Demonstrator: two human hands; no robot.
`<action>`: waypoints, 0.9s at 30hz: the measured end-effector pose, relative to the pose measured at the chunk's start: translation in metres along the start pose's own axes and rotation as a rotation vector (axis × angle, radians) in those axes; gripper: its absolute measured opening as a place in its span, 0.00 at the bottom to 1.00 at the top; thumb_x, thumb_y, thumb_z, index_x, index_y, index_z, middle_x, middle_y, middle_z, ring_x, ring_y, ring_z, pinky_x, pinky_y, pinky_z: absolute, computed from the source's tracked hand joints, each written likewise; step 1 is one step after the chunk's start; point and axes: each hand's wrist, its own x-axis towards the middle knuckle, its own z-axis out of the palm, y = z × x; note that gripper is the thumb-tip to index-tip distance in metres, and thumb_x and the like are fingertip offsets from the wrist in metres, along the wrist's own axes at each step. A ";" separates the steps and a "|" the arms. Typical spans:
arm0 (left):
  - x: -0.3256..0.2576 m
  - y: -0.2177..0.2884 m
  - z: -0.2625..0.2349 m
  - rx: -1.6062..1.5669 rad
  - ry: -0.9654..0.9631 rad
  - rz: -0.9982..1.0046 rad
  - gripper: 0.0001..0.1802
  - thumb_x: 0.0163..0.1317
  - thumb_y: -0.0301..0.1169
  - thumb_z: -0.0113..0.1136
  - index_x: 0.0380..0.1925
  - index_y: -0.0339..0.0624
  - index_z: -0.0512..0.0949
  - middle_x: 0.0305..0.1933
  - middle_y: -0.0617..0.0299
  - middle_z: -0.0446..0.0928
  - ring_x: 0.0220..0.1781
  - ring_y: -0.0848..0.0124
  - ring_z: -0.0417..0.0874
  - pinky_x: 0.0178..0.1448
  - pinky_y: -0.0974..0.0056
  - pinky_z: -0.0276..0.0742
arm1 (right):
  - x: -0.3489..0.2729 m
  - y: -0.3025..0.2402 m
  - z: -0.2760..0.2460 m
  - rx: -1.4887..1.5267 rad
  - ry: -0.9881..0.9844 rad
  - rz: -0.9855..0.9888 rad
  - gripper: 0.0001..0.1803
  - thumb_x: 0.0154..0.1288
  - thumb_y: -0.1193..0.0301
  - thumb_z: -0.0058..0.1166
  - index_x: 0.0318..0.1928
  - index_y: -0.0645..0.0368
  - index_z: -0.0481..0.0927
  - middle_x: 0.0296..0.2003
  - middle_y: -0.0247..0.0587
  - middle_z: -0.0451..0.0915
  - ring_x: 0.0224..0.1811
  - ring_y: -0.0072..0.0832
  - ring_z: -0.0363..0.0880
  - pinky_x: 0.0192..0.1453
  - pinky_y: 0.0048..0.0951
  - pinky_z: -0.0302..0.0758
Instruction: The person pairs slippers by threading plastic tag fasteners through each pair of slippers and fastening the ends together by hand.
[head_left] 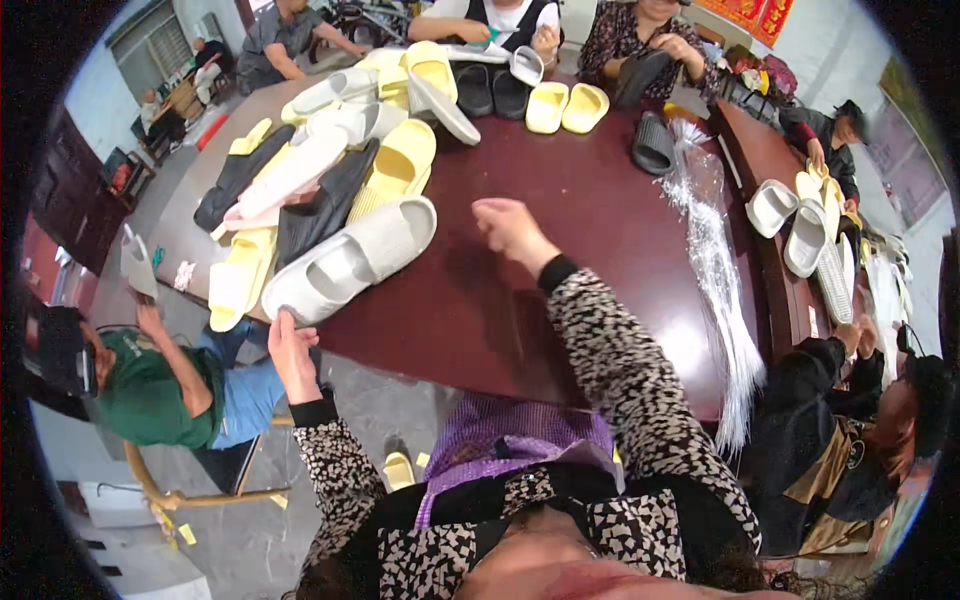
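1. Gray slippers (350,262) are the main thing here: left of center in the frame, at the lower edge of the slipper pile, lying end to end on a slant on the dark red table (560,310).
2. Left hand (293,358) is left of center with its fingertips right at the lower-left end of the gray slippers. They're touching, far as I can see, but can't tell if it's a proper pinch or just a fingertip press.
3. Right hand (515,232) is mid-frame over bare tabletop, fingers curled in close together — can't tell if anything small is tucked in there. It's apart from the gray slippers.
4. Just above the gray slippers there's a black slipper (325,210) and a ribbed yellow slipper (395,168), with more piled toward the upper left.
5. Yellow pair (566,108) sits top center, and a dark slipper (652,145) lies upper right.
6. Bundle of clear plastic strands (712,270) runs down the right side of the table — kinda shiny.
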 end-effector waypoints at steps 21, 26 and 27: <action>-0.014 0.023 0.021 -0.019 -0.136 0.059 0.13 0.66 0.37 0.56 0.40 0.37 0.76 0.24 0.68 0.73 0.21 0.79 0.70 0.25 0.73 0.68 | -0.059 -0.045 -0.047 -0.337 0.212 -0.181 0.12 0.63 0.63 0.55 0.35 0.60 0.81 0.18 0.23 0.68 0.15 0.13 0.60 0.17 0.18 0.54; -0.027 0.045 0.046 0.111 -0.354 0.030 0.13 0.66 0.39 0.56 0.36 0.39 0.78 0.24 0.70 0.72 0.21 0.82 0.68 0.24 0.75 0.64 | -0.141 -0.096 -0.130 -0.529 0.281 -0.177 0.15 0.60 0.60 0.57 0.34 0.60 0.83 0.19 0.23 0.71 0.17 0.13 0.62 0.19 0.19 0.57; -0.030 0.048 0.058 0.156 -0.419 0.025 0.13 0.65 0.40 0.56 0.35 0.40 0.78 0.24 0.70 0.72 0.22 0.83 0.68 0.24 0.76 0.63 | -0.154 -0.103 -0.148 -0.574 0.276 -0.130 0.16 0.60 0.59 0.59 0.34 0.61 0.84 0.20 0.26 0.74 0.19 0.14 0.65 0.21 0.20 0.60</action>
